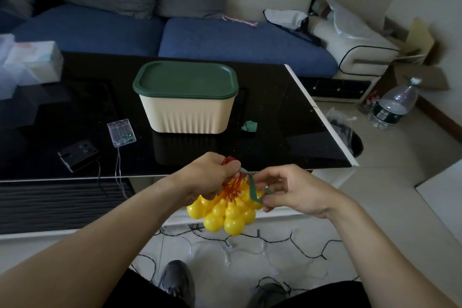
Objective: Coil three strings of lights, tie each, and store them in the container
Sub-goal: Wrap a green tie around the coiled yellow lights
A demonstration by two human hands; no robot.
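**Yellow bulb string bunched in hand, green tie being worked**

The coiled string of yellow bulbs (225,210) hangs in a cluster just off the near edge of the black table (287,117), its orange-red wires gathered at the top. The left hand (210,177) grips those wires, fingers curled tight round them. The right hand (287,190), just right of the bulbs, pinches a green tie strip (253,189) that runs from the wires down to its fingertips. Farther off, mid-table, stands the cream container (187,112) with its green lid (186,80) on. A spare green tie (249,126) lies at its right. Left of it lie a clear battery box (121,132) and a black box (78,155). A dark light string (275,241) sprawls on the floor below the hands.
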